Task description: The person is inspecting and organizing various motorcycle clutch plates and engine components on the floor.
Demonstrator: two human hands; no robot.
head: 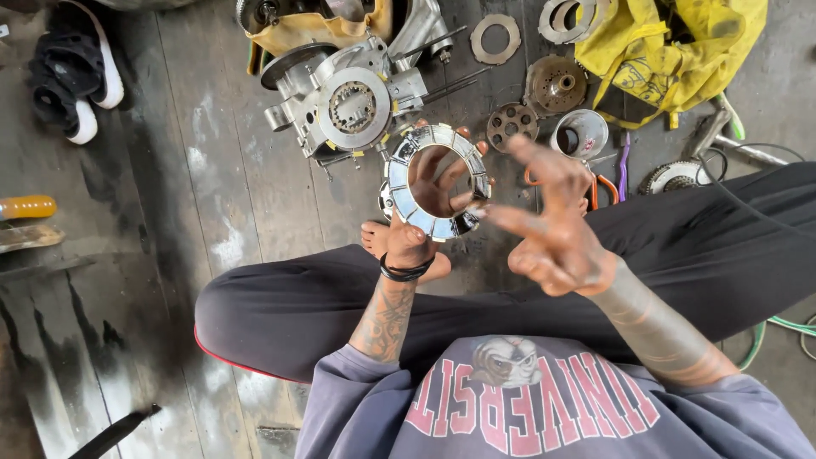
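My left hand [414,240] holds a round metal ring with segmented silver plates [401,197] upright in front of me; its fingers show through the ring's hole. My right hand [548,223] is raised just to the right of the ring, fingers spread and greasy, with one fingertip at the ring's lower right edge. It grips nothing. I sit cross-legged on a dark wooden floor, a bare foot [374,238] below the ring.
An engine casing [340,102] lies ahead on the floor. Around it are clutch discs [495,39], a toothed hub [557,83], a metal cup [580,133], orange-handled pliers [603,185] and a yellow cloth [671,51]. Black-and-white shoes [76,72] sit far left.
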